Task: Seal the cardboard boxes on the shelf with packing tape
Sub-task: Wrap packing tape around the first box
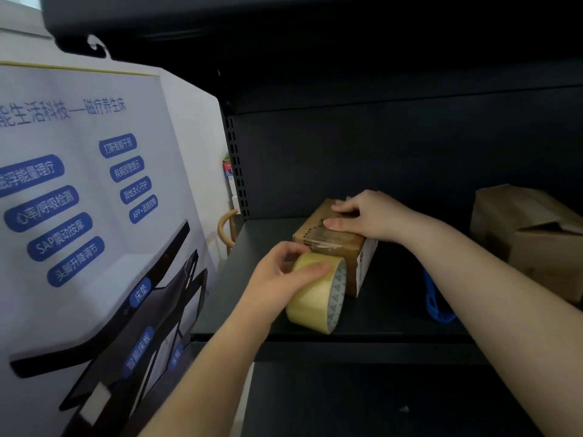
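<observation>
A small cardboard box [344, 247] stands on the dark metal shelf [394, 310], with clear tape across its top. My right hand [366, 216] lies flat on the box's top, fingers pressed on the tape. My left hand [280, 272] grips a yellowish roll of packing tape [318, 294] just in front of the box; a strip runs from the roll up onto the box's near edge.
A bigger cardboard box [530, 234] with a loose flap sits at the right on the same shelf. A blue cord [435, 304] lies between the boxes. A large printed poster board [94, 216] stands close on the left. The shelf's perforated upright [236, 171] is behind.
</observation>
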`<state>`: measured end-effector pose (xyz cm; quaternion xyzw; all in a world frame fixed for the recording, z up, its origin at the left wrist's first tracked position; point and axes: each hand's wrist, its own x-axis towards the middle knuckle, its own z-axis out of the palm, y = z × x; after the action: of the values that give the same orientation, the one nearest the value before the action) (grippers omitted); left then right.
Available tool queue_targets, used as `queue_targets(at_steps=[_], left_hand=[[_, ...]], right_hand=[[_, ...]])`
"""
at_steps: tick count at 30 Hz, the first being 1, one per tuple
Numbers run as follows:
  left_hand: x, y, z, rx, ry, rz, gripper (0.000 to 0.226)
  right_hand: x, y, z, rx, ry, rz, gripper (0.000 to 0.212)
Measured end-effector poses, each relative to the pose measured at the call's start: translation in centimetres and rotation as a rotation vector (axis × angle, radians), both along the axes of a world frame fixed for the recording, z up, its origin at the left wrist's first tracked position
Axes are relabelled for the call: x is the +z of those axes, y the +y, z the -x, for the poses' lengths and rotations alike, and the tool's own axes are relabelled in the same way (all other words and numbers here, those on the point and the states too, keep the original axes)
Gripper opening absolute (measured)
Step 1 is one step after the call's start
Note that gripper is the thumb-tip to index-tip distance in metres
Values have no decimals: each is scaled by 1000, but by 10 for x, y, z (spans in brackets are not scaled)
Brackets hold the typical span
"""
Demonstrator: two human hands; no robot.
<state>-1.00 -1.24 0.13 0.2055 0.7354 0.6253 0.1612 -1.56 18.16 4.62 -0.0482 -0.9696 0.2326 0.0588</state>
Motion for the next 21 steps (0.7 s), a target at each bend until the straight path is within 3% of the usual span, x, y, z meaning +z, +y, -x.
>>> queue_targets(at_steps=[3,7,11,13,16,19,21], left_hand=[[-4,-6,-1,-170,-94,-63,76],[-7,-5,-3,-245,-48,-33,65],[-9,-2,-6,-100,-26,-100,55],[-12,1,-11,-161,-88,-138,52],[-14,5,-12,-159,-94,-142,79],[-6,11,-6,-256,-37,-33,84],[2,13,-2,-344,-128,-18,85]], right_hand=[[-7,6,2,47,-3,76,63],[-12,10,6,57,16,177,62],[-15,13,11,76,33,228,61],[-15,14,12,84,29,258,60],[-12,16,15,107,-5,242,57],[-9,19,19,137,-49,243,55],[-8,21,23,146,-61,255,54]])
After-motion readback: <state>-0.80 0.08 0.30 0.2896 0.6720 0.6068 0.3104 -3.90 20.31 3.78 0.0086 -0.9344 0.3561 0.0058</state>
